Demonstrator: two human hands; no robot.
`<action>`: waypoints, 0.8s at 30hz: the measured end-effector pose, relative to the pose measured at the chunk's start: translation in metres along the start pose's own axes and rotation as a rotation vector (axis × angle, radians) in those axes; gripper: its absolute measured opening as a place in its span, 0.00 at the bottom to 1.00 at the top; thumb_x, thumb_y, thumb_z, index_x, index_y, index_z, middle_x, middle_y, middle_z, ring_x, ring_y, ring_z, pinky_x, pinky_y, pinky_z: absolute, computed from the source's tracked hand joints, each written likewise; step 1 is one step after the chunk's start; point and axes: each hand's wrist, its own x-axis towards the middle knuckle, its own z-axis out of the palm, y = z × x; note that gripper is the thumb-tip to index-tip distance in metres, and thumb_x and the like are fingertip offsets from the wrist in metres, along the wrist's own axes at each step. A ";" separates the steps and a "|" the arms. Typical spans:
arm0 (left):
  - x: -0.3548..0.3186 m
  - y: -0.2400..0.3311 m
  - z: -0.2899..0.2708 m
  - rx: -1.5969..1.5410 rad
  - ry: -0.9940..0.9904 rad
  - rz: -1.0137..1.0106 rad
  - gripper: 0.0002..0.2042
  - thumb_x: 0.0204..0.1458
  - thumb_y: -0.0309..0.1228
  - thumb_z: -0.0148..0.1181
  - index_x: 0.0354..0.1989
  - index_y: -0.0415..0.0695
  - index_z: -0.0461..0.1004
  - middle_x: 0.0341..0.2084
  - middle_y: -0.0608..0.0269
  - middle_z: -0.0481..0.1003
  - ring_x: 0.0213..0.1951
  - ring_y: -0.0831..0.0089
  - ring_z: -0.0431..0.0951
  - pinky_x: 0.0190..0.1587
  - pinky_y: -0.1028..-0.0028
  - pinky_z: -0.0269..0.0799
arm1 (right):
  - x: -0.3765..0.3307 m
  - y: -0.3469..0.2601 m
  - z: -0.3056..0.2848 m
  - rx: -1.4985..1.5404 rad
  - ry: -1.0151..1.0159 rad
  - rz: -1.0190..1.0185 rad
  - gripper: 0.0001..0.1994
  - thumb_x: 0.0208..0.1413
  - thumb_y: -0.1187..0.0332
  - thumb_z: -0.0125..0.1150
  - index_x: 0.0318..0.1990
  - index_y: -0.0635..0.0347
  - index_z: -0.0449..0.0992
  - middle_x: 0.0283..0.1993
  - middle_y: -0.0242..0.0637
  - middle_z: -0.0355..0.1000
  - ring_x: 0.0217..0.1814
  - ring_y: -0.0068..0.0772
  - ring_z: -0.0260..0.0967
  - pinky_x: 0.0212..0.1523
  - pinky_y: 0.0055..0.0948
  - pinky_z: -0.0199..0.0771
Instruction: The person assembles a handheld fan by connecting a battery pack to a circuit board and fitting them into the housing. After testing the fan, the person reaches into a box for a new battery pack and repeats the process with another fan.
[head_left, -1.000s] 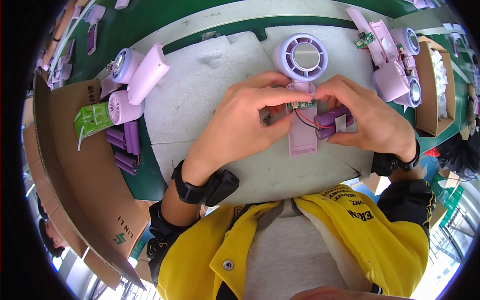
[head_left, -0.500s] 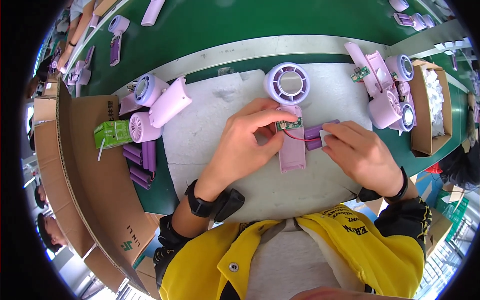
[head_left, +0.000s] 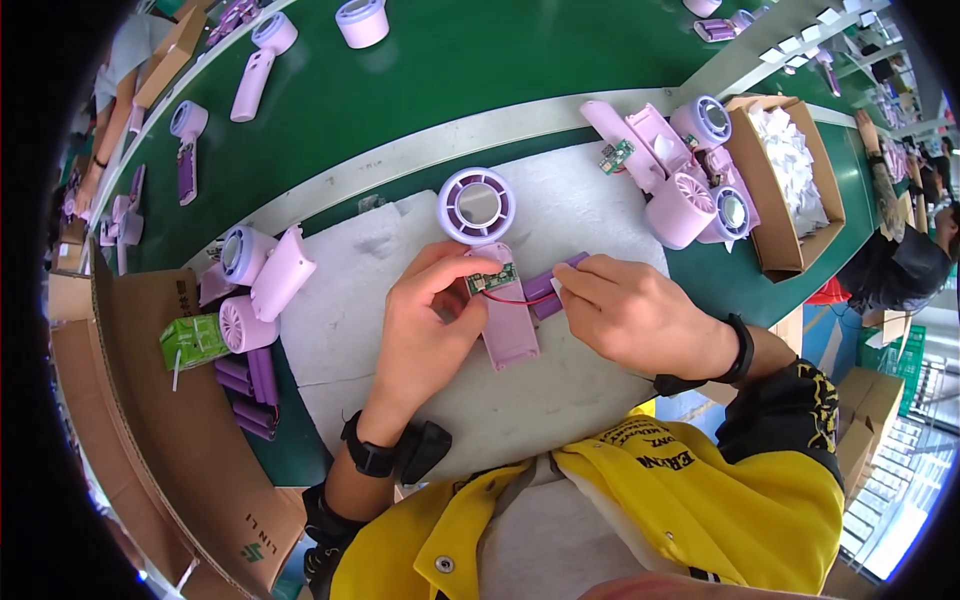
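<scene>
A lilac handheld fan, its round head (head_left: 477,206) at the top and its opened handle (head_left: 510,335) pointing toward me, lies on the pale foam mat. My left hand (head_left: 425,325) closes around the handle's upper part, index finger on the green circuit board (head_left: 492,279) and thumb at the handle's side. A red wire (head_left: 512,299) runs from the board to a purple battery pack (head_left: 548,298) beside the handle. My right hand (head_left: 640,320) is over the pack, fingertips pinching a small white piece (head_left: 557,287) against it. That piece is mostly hidden by the fingers.
Fan parts (head_left: 262,285) and purple batteries (head_left: 250,385) lie at the left by a green packet (head_left: 194,341) and a large carton (head_left: 150,400). More fan parts (head_left: 683,205) and a box of white scraps (head_left: 740,185) are at the right. A raised ledge (head_left: 540,112) crosses behind the mat.
The whole view has shifted and tilted, so the mat and hands appear further left. Both hands keep nearly the same grip on the fan and the white piece.
</scene>
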 end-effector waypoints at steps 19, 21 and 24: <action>0.003 -0.003 0.004 -0.021 0.009 0.071 0.17 0.42 0.15 0.54 0.41 0.42 0.79 0.40 0.60 0.76 0.29 0.74 0.75 0.33 0.76 0.72 | -0.003 -0.015 0.004 -0.275 -0.013 0.016 0.09 0.40 0.79 0.61 0.31 0.70 0.72 0.45 0.50 0.70 0.43 0.44 0.71 0.38 0.32 0.77; 0.003 -0.003 0.005 -0.026 0.007 0.071 0.17 0.42 0.15 0.54 0.40 0.42 0.79 0.40 0.60 0.76 0.29 0.74 0.75 0.33 0.76 0.72 | -0.004 -0.016 0.009 -0.283 -0.042 0.059 0.09 0.39 0.78 0.59 0.31 0.69 0.71 0.45 0.50 0.68 0.44 0.46 0.70 0.39 0.33 0.76; 0.003 -0.005 0.005 -0.036 0.004 0.083 0.16 0.42 0.15 0.54 0.40 0.41 0.79 0.39 0.60 0.76 0.29 0.73 0.76 0.33 0.76 0.72 | -0.005 -0.014 0.008 -0.262 -0.068 0.086 0.09 0.39 0.79 0.59 0.31 0.69 0.70 0.45 0.49 0.67 0.44 0.46 0.69 0.39 0.34 0.75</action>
